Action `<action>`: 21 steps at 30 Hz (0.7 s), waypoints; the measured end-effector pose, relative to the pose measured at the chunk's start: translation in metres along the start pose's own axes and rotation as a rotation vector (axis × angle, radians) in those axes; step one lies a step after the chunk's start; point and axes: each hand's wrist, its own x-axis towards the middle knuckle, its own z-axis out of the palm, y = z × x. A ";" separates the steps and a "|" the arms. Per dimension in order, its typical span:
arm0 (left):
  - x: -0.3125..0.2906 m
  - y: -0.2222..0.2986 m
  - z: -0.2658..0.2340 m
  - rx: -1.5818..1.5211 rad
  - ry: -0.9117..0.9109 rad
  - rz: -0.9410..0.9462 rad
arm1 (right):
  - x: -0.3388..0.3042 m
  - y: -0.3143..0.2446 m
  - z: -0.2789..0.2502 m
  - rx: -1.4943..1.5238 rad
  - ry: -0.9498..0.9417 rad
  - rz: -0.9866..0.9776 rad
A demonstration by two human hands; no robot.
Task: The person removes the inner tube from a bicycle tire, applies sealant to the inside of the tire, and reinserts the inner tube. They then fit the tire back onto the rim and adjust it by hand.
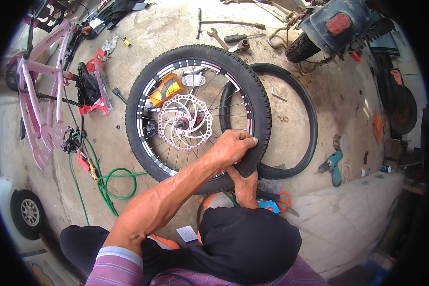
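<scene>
A bicycle wheel stands on the concrete floor in front of me, with a black knobby tyre (143, 95), a black rim with white marks and a silver brake disc (185, 122) at its hub. My left hand (232, 147) reaches across from the lower left and clamps over the tyre's lower right part, fingers curled over the tread. Just below it, my right hand (246, 185) grips the same stretch of tyre from underneath, thumb pressed up against the sidewall. My black-clad knee (248, 243) hides the right forearm.
A second black tyre (310, 119) lies behind the wheel at the right. A pink bicycle frame (45, 86) lies at the left beside a green hose (112, 183). A teal drill (332, 166), red-handled cutters (284, 200), wrenches (218, 37) and a motorcycle's rear (336, 26) lie around.
</scene>
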 end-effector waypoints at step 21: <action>-0.195 0.177 -0.127 1.445 0.849 1.303 | 0.031 -0.156 0.041 -0.208 -0.441 -0.435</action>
